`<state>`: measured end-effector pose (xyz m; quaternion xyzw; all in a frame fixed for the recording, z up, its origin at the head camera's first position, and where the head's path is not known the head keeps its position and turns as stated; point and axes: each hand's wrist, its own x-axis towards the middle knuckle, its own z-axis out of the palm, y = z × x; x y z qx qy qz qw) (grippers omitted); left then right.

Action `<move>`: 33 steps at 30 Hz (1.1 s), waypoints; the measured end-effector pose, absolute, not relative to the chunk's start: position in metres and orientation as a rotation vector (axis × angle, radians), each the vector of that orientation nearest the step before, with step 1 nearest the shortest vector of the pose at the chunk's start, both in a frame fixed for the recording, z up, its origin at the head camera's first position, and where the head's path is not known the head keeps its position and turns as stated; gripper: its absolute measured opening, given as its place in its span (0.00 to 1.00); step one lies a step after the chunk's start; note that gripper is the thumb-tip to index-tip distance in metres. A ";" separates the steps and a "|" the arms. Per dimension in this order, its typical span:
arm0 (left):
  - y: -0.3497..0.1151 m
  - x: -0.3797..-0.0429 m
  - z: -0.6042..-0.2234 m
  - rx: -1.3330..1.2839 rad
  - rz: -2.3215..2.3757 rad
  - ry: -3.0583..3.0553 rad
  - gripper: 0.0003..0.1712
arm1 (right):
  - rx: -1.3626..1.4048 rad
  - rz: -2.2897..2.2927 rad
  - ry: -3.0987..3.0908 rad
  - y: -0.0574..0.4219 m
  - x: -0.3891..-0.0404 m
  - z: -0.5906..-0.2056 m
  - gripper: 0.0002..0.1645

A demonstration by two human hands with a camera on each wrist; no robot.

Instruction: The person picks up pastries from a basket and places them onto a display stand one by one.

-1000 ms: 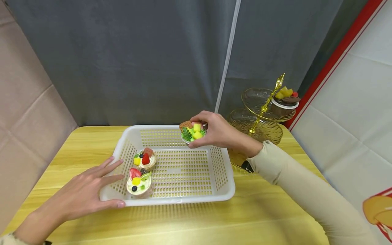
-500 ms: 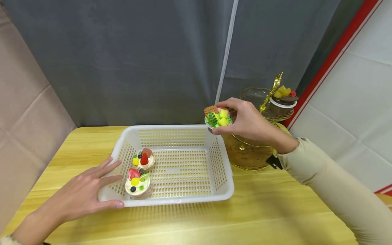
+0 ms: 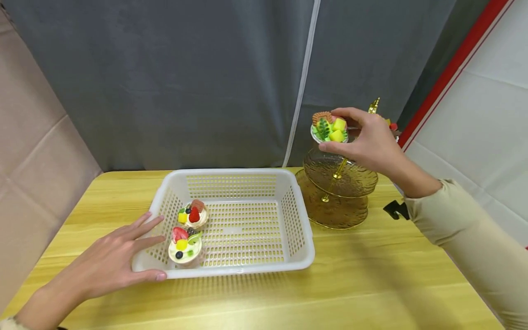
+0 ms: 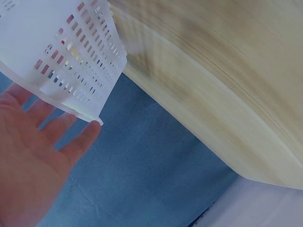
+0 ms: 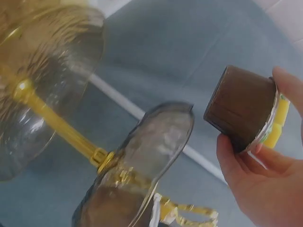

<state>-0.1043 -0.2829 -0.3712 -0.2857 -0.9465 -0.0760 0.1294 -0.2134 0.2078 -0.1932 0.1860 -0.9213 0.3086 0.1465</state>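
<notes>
We see the cupcake in the air beside the stand, pinched by its brown cup between the thumb and fingers of the right hand; the right wrist view shows us a gap between it and the top tier. On that tier sits a second cupcake, mostly hidden from us by the hand. Left of the stand, the left hand has its fingers spread, touching the rim of the basket. Inside, near that end, we find two cream cupcakes; beneath is the table
</notes>
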 end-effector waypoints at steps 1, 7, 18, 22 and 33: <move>-0.283 -0.105 -0.372 -0.830 -0.217 -2.752 0.43 | 0.513 0.881 -2.645 0.211 -0.213 -0.193 0.42; -0.283 -0.105 -0.373 -0.837 -0.215 -2.748 0.44 | 0.422 0.857 -2.614 0.224 -0.213 -0.193 0.43; -0.284 -0.105 -0.372 -0.842 -0.226 -2.747 0.44 | 0.330 0.810 -2.605 0.239 -0.216 -0.200 0.44; -0.283 -0.105 -0.372 -0.836 -0.227 -2.753 0.44 | 0.326 0.801 -2.599 0.241 -0.216 -0.203 0.44; -0.281 -0.106 -0.372 -0.842 -0.225 -2.752 0.43 | 0.273 0.664 -2.536 0.242 -0.214 -0.205 0.43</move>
